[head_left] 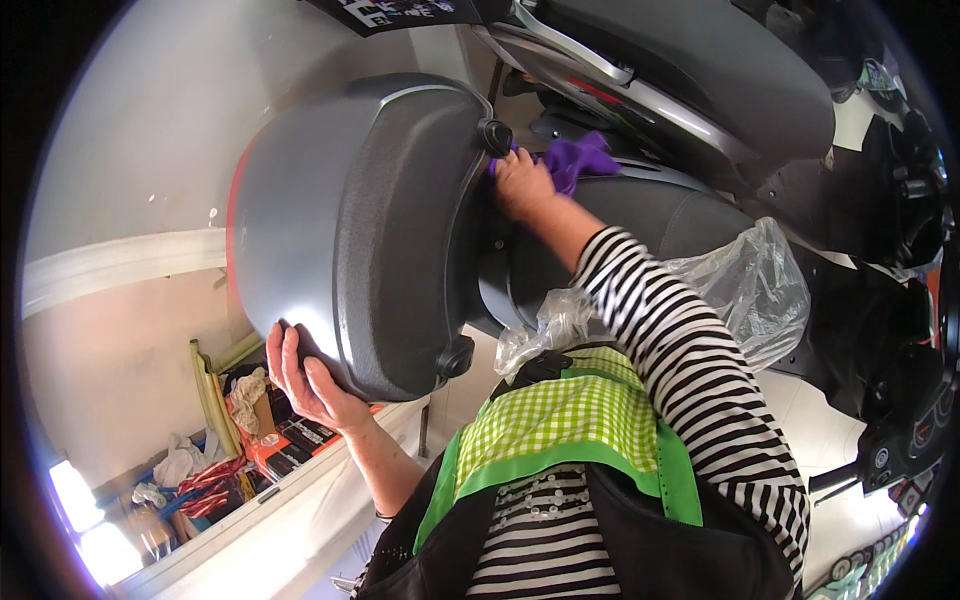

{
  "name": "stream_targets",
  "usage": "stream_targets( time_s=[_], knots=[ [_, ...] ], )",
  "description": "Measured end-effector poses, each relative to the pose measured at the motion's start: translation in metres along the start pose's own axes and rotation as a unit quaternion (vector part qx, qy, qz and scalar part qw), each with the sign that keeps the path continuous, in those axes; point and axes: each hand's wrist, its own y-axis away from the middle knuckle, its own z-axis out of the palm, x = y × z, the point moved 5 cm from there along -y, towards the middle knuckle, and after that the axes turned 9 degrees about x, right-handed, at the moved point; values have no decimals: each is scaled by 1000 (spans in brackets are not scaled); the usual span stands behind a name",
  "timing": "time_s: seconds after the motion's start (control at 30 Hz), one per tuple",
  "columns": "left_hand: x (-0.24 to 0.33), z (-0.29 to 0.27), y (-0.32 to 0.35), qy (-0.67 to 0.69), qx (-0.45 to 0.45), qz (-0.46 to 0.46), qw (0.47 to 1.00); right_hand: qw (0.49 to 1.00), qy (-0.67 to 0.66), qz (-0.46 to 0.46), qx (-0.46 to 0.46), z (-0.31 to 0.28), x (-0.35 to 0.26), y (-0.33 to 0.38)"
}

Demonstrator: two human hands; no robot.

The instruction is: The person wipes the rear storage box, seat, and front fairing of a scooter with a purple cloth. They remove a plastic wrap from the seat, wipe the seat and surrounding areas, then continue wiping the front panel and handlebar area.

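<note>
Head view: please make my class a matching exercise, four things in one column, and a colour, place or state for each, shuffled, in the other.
Column one
1. cloth
2. left hand
3. plastic bag
4. apron

Column two
A. clear and crumpled
B. fingers spread against the grey case
C. green-and-white checks
D. purple, held in the right hand

Pairs: 1-D, 2-B, 3-A, 4-C

The left hand and right hand were bare. The black-and-white striped top bore small round studs, its right sleeve ending short of the wrist; farther lay a yellow-green gingham bib with green trim.
</note>
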Motion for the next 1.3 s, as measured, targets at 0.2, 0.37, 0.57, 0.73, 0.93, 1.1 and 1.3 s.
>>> stream_targets(
  time_s=[0.2,0.37,0.57,0.73,0.93,1.1,1.3],
  knots=[
    [2,-1,-1,-13,26,8,1000,981,83,-174,-38,16,-94,86],
    [2,-1,-2,-17,30,24,999,946,-10,-296,-135,13,-125,163],
    [2,-1,-2,0,41,32,999,876,-174,-414,-176,-28,-114,172],
    [4,-2,-1,8,55,32,998,833,-483,-254,-94,-119,-51,155],
    [4,-2,-1,-26,61,38,997,479,-872,-24,100,-200,-18,159],
    [2,-2,0,-43,40,53,997,750,-561,-263,231,-192,-133,177],
    [-1,0,4,-37,-5,92,995,807,-350,-280,385,-164,-151,178]
  ],
)
